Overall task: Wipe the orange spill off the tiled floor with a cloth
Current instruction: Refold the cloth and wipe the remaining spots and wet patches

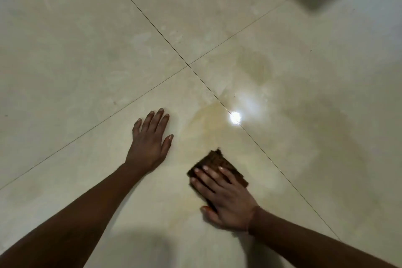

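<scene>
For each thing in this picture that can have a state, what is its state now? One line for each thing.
left hand: flat on the floor, fingers spread, holding nothing.
right hand: pressed flat on top of the cloth.
cloth: brown, folded, lying on the floor under the right hand.
orange spill: thin, smeared film, not yet wiped away.
tiled floor: glossy, with a bright light reflection beside the spill.

Left hand (150,143) flat, palm down on the floor (65,50), fingers spread, arm straight out. Right hand (226,198) palm down, fingers extended and pressing flat on the cloth (217,160), thumb out to the side, forearm angling in from lower right.
</scene>
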`<action>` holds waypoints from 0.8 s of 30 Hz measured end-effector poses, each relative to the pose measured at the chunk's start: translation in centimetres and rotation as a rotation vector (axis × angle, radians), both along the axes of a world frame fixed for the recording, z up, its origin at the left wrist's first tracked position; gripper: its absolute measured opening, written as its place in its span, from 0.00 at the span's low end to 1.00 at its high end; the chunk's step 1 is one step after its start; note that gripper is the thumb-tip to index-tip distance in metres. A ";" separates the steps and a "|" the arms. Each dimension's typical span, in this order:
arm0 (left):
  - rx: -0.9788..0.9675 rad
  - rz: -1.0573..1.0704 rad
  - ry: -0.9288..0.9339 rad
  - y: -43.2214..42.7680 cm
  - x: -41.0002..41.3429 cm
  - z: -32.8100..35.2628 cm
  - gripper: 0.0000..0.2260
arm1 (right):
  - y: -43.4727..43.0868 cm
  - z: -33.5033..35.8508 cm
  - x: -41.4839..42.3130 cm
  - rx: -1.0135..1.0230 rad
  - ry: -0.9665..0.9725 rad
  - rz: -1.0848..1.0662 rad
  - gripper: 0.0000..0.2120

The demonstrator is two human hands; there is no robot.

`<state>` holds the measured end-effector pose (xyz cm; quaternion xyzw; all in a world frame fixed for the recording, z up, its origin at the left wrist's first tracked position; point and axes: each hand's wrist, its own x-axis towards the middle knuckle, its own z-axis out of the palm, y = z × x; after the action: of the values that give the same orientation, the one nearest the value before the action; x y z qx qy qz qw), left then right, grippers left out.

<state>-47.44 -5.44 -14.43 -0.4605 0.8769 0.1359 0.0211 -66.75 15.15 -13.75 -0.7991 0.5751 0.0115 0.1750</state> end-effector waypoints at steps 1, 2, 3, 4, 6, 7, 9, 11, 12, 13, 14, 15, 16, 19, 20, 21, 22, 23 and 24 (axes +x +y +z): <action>0.006 -0.004 -0.005 0.1 -0.1 0.1 0.27 | 0.7 -0.1 -2.6 -0.029 0.043 0.019 0.34; 0.004 0.002 -0.002 0.1 -0.2 0.2 0.27 | 0.0 0.1 -4.6 -0.049 0.085 -0.029 0.34; -0.002 0.001 -0.002 0.1 -0.2 0.2 0.27 | -1.9 0.4 -5.8 -0.072 0.125 -0.154 0.33; -0.010 -0.005 0.003 0.1 -0.1 -0.1 0.26 | -4.2 0.6 -5.5 -0.065 0.129 -0.318 0.33; -0.029 0.002 0.004 0.1 0.0 -0.5 0.26 | -6.4 0.4 -1.1 -0.067 0.088 -0.454 0.34; -0.036 0.001 0.004 0.1 0.0 -0.5 0.26 | -5.6 -0.2 1.9 -0.084 0.037 -0.381 0.34; -0.044 0.005 0.004 0.2 -0.1 -0.4 0.26 | 0.0 -0.9 6.2 -0.051 -0.022 -0.099 0.35; -0.054 0.005 0.004 0.3 -0.3 -0.3 0.26 | 5.2 -0.3 4.1 -0.016 -0.007 0.029 0.33; -0.058 0.003 0.010 0.4 -0.3 -0.3 0.26 | 6.4 0.0 1.8 -0.036 0.023 0.039 0.33; -0.060 -0.002 0.019 0.5 -0.3 -0.3 0.26 | 7.3 0.0 -0.5 -0.049 0.070 -0.002 0.32; -0.064 0.003 0.034 0.4 -0.2 -0.2 0.25 | 7.3 0.3 -2.8 -0.053 0.105 -0.091 0.33; -0.067 0.002 0.048 0.3 -0.1 -0.3 0.25 | 6.7 0.7 -4.4 -0.055 0.136 -0.225 0.33; -0.066 -0.010 0.057 0.2 0.0 -0.6 0.25 | 5.8 0.8 -5.0 -0.060 0.170 -0.382 0.34; -0.063 -0.019 0.059 0.3 -0.1 -0.6 0.25 | 3.1 0.3 0.5 -0.083 0.101 -0.630 0.34; -0.063 -0.016 0.058 0.4 -0.2 -0.5 0.25 | 3.1 -0.1 3.3 -0.071 0.041 -0.565 0.34; -0.058 -0.017 0.055 0.5 -0.3 -0.2 0.25 | 3.7 -0.3 5.8 -0.055 0.011 -0.463 0.34; -0.054 -0.016 0.052 0.6 -0.4 -0.1 0.25 | 4.7 -0.3 7.0 -0.011 -0.015 -0.338 0.34; -0.048 -0.014 0.047 0.6 -0.4 0.1 0.25 | 5.1 -0.1 6.6 0.013 -0.038 -0.214 0.33; -0.051 -0.017 0.045 0.6 -0.3 0.2 0.26 | 4.6 -0.1 4.9 -0.009 -0.051 -0.118 0.31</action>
<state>-47.72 -4.85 -14.18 -0.4504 0.8842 0.1234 -0.0093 -61.83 19.73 -13.85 -0.7646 0.6167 -0.0220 0.1862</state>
